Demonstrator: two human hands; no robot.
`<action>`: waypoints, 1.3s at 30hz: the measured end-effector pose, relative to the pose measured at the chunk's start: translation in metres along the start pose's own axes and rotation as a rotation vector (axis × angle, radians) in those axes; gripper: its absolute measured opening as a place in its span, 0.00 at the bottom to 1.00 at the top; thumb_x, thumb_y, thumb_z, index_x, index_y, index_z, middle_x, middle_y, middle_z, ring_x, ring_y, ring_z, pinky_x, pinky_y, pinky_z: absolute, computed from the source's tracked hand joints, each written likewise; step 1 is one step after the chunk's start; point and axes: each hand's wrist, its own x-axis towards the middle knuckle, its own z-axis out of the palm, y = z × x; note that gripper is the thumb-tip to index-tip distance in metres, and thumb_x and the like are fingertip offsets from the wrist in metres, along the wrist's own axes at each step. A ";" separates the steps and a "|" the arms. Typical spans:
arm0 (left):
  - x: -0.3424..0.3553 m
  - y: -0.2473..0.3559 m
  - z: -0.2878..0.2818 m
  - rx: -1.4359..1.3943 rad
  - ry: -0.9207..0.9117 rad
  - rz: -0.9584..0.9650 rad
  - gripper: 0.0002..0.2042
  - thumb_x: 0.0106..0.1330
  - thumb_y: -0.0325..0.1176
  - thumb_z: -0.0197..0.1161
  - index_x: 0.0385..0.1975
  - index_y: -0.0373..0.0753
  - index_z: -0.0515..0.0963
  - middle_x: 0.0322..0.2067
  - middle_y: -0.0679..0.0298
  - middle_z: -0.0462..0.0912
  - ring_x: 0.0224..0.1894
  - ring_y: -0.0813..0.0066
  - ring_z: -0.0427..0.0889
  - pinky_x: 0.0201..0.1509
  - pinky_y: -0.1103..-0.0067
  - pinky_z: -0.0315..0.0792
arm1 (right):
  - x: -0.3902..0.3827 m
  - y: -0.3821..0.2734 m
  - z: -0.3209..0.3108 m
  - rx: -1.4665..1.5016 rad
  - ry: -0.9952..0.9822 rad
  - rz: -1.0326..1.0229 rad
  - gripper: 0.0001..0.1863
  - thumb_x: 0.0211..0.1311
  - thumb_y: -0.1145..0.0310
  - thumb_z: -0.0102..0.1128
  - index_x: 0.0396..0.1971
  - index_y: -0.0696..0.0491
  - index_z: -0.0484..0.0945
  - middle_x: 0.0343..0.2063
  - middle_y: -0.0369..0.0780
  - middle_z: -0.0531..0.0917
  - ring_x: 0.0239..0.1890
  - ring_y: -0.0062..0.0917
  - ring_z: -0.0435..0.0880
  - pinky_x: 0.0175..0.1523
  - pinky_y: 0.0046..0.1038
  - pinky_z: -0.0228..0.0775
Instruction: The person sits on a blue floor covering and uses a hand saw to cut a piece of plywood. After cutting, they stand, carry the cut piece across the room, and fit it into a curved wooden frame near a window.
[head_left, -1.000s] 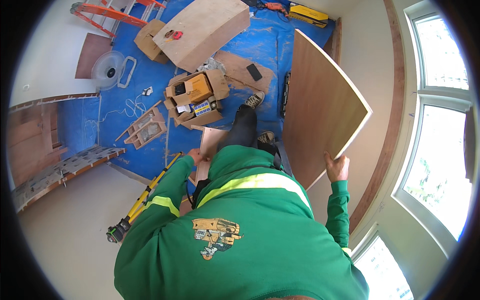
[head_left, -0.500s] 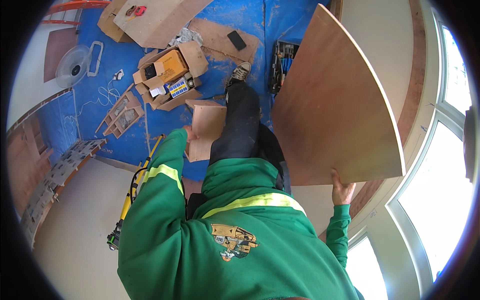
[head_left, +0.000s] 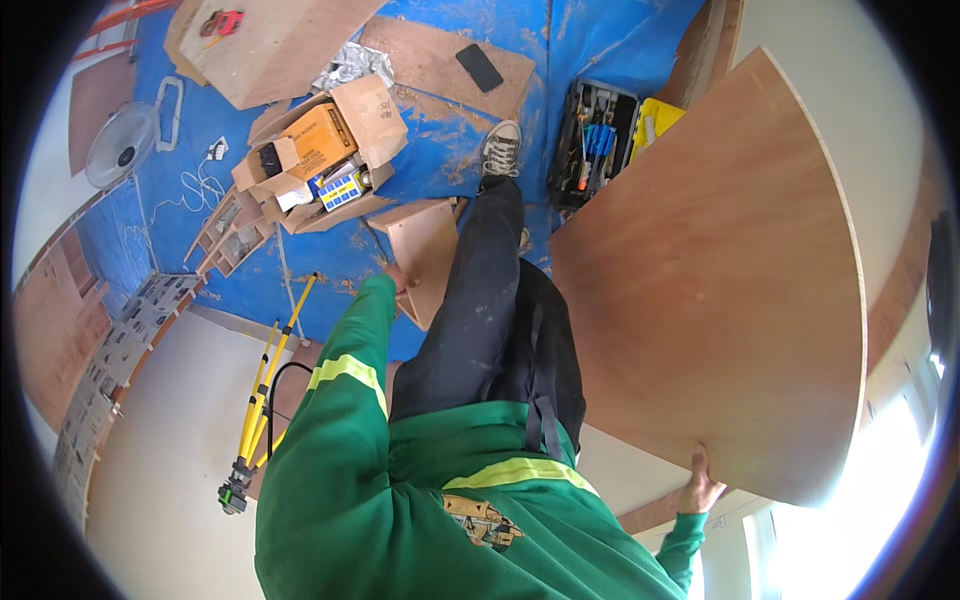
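Observation:
A large plywood panel [head_left: 710, 290] with one curved edge slants on my right. My right hand [head_left: 702, 488] grips its lower edge, thumb on the near face, the other fingers mostly hidden behind. On the other side, my left hand [head_left: 404, 280] is closed at the side of a small open-framed plywood box [head_left: 428, 245], beside my leg; the fingers are only partly visible. The box is tilted, and my leg covers part of its right side.
An open carton [head_left: 365, 120] of supplies sits ahead-left on a blue floor sheet [head_left: 425, 130]. Near it are a phone [head_left: 480, 68] on a board and a wooden tray [head_left: 235, 235]. A toolbox [head_left: 590, 140] lies past the panel; a yellow tripod [head_left: 258, 400] stands left.
The panel's lower end and my right hand have come lower and further right in view. More of the toolbox shows now. My left hand stays at the box, and the whole view has shifted.

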 end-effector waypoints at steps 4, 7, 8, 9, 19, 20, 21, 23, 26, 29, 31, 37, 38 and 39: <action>0.068 0.018 -0.016 0.053 0.039 0.101 0.23 0.65 0.40 0.78 0.58 0.39 0.84 0.44 0.59 0.93 0.40 0.70 0.91 0.42 0.71 0.86 | 0.009 0.008 -0.017 -0.051 0.005 0.187 0.19 0.73 0.68 0.70 0.54 0.67 0.84 0.52 0.47 0.88 0.54 0.34 0.85 0.65 0.38 0.76; 0.120 0.040 -0.037 0.309 -0.007 0.309 0.24 0.63 0.41 0.79 0.56 0.38 0.84 0.42 0.58 0.93 0.37 0.68 0.91 0.41 0.70 0.85 | 0.010 0.019 -0.035 -0.103 -0.009 0.236 0.20 0.74 0.64 0.71 0.57 0.62 0.84 0.55 0.43 0.86 0.58 0.30 0.82 0.66 0.36 0.73; 0.136 0.048 -0.050 0.281 -0.116 0.394 0.24 0.63 0.41 0.79 0.57 0.38 0.84 0.44 0.57 0.92 0.38 0.68 0.91 0.43 0.70 0.86 | 0.010 0.024 -0.042 -0.094 -0.020 0.265 0.22 0.74 0.61 0.71 0.57 0.62 0.83 0.54 0.41 0.85 0.58 0.30 0.81 0.67 0.35 0.71; 0.150 0.057 -0.053 -0.043 -0.106 0.119 0.23 0.65 0.41 0.79 0.57 0.38 0.84 0.44 0.58 0.92 0.40 0.71 0.90 0.45 0.71 0.86 | 0.009 0.030 -0.050 -0.063 0.001 0.352 0.23 0.73 0.60 0.72 0.58 0.61 0.83 0.55 0.41 0.85 0.59 0.29 0.81 0.68 0.35 0.70; 0.181 0.099 -0.129 -0.733 0.034 0.200 0.23 0.76 0.29 0.68 0.69 0.41 0.75 0.63 0.63 0.83 0.63 0.68 0.82 0.66 0.64 0.79 | 0.015 0.091 -0.111 0.065 -0.051 0.460 0.34 0.75 0.55 0.70 0.69 0.63 0.75 0.65 0.43 0.80 0.69 0.30 0.76 0.76 0.35 0.65; 0.178 0.106 -0.133 -0.808 0.103 0.216 0.23 0.77 0.30 0.68 0.70 0.40 0.74 0.64 0.62 0.83 0.63 0.67 0.82 0.66 0.63 0.78 | 0.018 0.092 -0.113 0.080 -0.039 0.472 0.34 0.75 0.55 0.70 0.69 0.63 0.75 0.66 0.43 0.79 0.69 0.31 0.76 0.77 0.35 0.65; 0.176 0.114 -0.134 -0.815 0.179 0.320 0.22 0.79 0.34 0.65 0.69 0.36 0.75 0.63 0.58 0.83 0.64 0.63 0.82 0.67 0.62 0.78 | 0.022 0.092 -0.115 0.094 -0.025 0.484 0.34 0.75 0.55 0.70 0.70 0.63 0.74 0.66 0.43 0.79 0.69 0.31 0.75 0.77 0.36 0.65; 0.175 0.137 -0.133 -0.826 0.364 0.447 0.24 0.82 0.44 0.60 0.67 0.30 0.77 0.63 0.50 0.85 0.64 0.56 0.83 0.68 0.60 0.76 | 0.030 0.091 -0.118 0.123 0.002 0.511 0.35 0.75 0.55 0.70 0.70 0.64 0.74 0.66 0.43 0.79 0.70 0.31 0.75 0.77 0.36 0.64; 0.179 0.175 -0.117 -0.438 1.036 0.218 0.37 0.85 0.59 0.46 0.60 0.22 0.82 0.59 0.38 0.86 0.63 0.44 0.84 0.70 0.58 0.73 | 0.039 0.091 -0.121 0.099 0.042 0.518 0.38 0.73 0.54 0.73 0.71 0.64 0.73 0.67 0.43 0.79 0.71 0.30 0.74 0.77 0.35 0.64; 0.182 0.198 -0.093 -0.654 1.158 0.201 0.45 0.83 0.66 0.38 0.55 0.21 0.84 0.55 0.32 0.86 0.61 0.36 0.83 0.71 0.59 0.72 | 0.045 0.092 -0.122 0.083 0.067 0.485 0.37 0.72 0.54 0.74 0.71 0.63 0.74 0.65 0.42 0.80 0.70 0.30 0.76 0.77 0.34 0.65; 0.185 0.208 -0.082 -0.818 1.164 0.253 0.46 0.83 0.68 0.39 0.58 0.20 0.83 0.57 0.33 0.85 0.62 0.35 0.83 0.71 0.59 0.72 | 0.046 0.091 -0.120 0.049 0.123 0.503 0.35 0.73 0.54 0.72 0.70 0.61 0.74 0.66 0.42 0.79 0.71 0.31 0.74 0.78 0.36 0.62; 0.186 0.222 -0.094 -0.567 1.191 0.131 0.41 0.85 0.65 0.37 0.60 0.28 0.84 0.55 0.35 0.86 0.60 0.35 0.84 0.69 0.57 0.74 | 0.039 0.098 -0.132 -0.062 0.232 0.603 0.29 0.77 0.56 0.65 0.70 0.54 0.72 0.69 0.41 0.74 0.74 0.33 0.67 0.81 0.42 0.56; 0.186 0.221 -0.098 -0.544 1.160 0.063 0.41 0.85 0.64 0.36 0.60 0.29 0.84 0.55 0.35 0.87 0.60 0.35 0.84 0.69 0.56 0.74 | 0.037 0.104 -0.138 -0.063 0.261 0.610 0.27 0.78 0.57 0.64 0.70 0.52 0.72 0.69 0.41 0.74 0.75 0.33 0.66 0.82 0.43 0.55; 0.186 0.219 -0.104 -0.442 1.177 0.089 0.41 0.85 0.65 0.36 0.59 0.29 0.85 0.53 0.36 0.88 0.58 0.35 0.85 0.68 0.56 0.75 | 0.034 0.110 -0.147 -0.070 0.295 0.618 0.26 0.79 0.57 0.63 0.70 0.51 0.72 0.69 0.41 0.73 0.75 0.34 0.65 0.82 0.44 0.54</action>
